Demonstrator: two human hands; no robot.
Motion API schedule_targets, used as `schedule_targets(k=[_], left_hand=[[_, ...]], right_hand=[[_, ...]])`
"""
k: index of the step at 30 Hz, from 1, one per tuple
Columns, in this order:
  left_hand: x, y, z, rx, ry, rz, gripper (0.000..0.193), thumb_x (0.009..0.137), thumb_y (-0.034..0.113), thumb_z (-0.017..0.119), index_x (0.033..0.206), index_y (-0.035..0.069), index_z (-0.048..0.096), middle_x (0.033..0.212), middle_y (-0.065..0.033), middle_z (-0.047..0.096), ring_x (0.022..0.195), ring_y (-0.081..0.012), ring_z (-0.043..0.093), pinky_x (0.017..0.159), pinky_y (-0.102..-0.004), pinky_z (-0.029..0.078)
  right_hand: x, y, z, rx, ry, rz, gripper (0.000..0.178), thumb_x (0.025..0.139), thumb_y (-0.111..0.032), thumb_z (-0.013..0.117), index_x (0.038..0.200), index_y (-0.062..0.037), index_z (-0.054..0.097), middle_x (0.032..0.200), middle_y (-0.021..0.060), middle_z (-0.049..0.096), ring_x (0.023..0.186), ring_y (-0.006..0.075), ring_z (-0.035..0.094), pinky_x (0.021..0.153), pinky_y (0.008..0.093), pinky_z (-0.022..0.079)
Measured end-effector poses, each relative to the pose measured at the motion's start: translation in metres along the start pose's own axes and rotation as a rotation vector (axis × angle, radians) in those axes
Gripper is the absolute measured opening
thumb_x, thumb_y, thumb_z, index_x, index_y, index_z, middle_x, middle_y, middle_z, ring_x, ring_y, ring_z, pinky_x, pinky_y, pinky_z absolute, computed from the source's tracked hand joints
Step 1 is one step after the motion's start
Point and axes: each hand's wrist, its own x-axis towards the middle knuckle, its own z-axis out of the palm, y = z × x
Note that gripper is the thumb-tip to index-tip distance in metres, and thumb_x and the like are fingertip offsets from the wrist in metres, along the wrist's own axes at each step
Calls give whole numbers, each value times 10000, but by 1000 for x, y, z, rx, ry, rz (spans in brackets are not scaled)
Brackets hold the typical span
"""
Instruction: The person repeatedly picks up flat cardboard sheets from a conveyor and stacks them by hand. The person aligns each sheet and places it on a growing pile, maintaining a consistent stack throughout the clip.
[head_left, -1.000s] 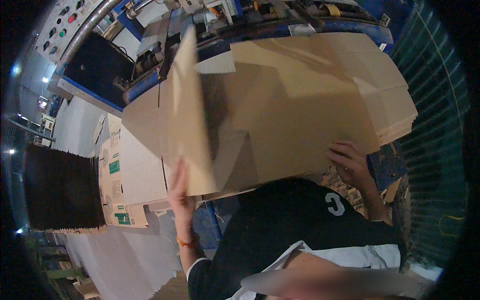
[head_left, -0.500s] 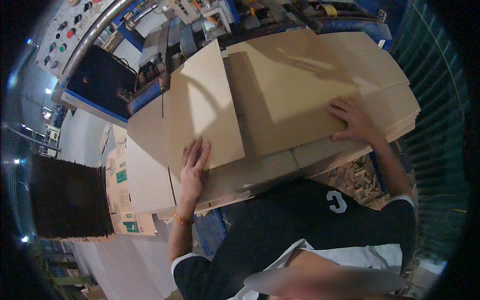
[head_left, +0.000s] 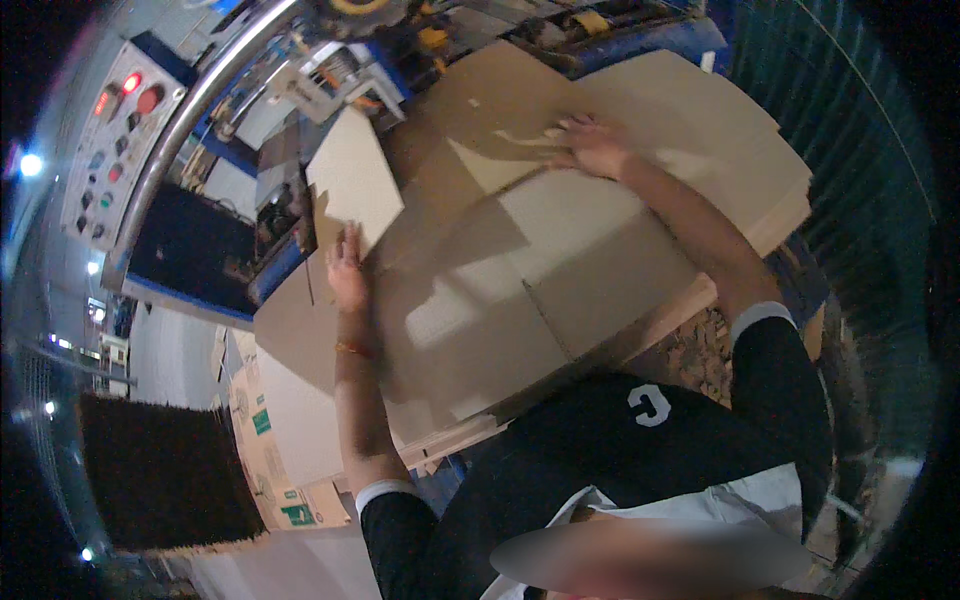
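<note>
A folded brown cardboard sheet [head_left: 490,95] lies on top of a stack of flat cardboard [head_left: 480,310] and reaches forward to the machine. My left hand [head_left: 348,272] rests at the near edge of the sheet's pale left panel [head_left: 358,175], fingers stretched out and close together. Farther right, my right hand [head_left: 597,147] lies flat on the sheet's near right part, its fingers spread and slightly blurred. Neither hand wraps around anything. The sheet's far edge runs in among the machine parts, where its end is hard to make out.
A blue-framed machine [head_left: 640,45] with rollers stands across the far side. At the upper left are a control panel [head_left: 110,160] with buttons and a curved metal rail [head_left: 195,105]. Printed cardboard [head_left: 290,470] and a dark bristly block [head_left: 165,475] lie left. Scraps [head_left: 700,360] sit below right.
Both hands have moved forward, and the top sheet has slid away from me toward the machine, uncovering more of the stack. The view has shifted, showing more of the control panel.
</note>
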Motion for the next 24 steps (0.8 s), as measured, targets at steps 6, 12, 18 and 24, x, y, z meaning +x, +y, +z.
schedule_targets(k=[6,12,18,24], left_hand=[[0,0,-29,-131,-14,-124,594,750,132,670,1265,-27,420,1246,-240,465,1167,-391,425,1004,-427,327],[-131,-27,-121,76,281,-727,602,837,279,639,1299,-30,409,1220,-232,521,1130,-333,505,968,-393,377],[-228,-34,-111,241,116,-1065,603,845,292,625,1303,-31,403,1217,-230,525,1128,-323,510,959,-391,387],[-271,-48,-131,332,108,-1102,604,852,304,611,1307,-31,398,1214,-228,529,1126,-313,515,950,-389,397]], right_hand=[[-26,-15,-5,-4,82,-25,580,803,-381,591,1306,-138,435,1360,153,391,1254,335,365,1026,459,302],[-178,68,-22,245,575,705,693,803,-432,588,1345,-64,362,1349,219,377,1288,377,301,1042,515,241],[-239,95,8,-59,348,1102,773,813,-575,496,1371,-68,328,1414,222,286,1359,374,142,1051,566,170],[-227,114,25,-145,349,1066,771,809,-617,468,1387,-128,322,1420,238,265,1351,372,180,1072,515,167]])
